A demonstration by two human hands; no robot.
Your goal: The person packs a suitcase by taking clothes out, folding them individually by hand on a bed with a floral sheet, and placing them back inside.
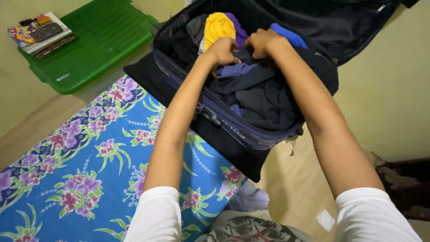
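An open dark suitcase lies ahead of me, packed with clothes: a yellow garment, purple and blue pieces, and dark clothing in front. My left hand is closed on cloth beside the yellow garment. My right hand is closed on dark cloth right next to it, near the blue piece. Both arms reach out over the suitcase's near edge. The fingers are partly buried in the clothes.
A blue floral sheet covers the surface at the lower left. A green plastic lid lies at the upper left with a book and small items on it. The suitcase lid stands open behind. Patterned cloth is below me.
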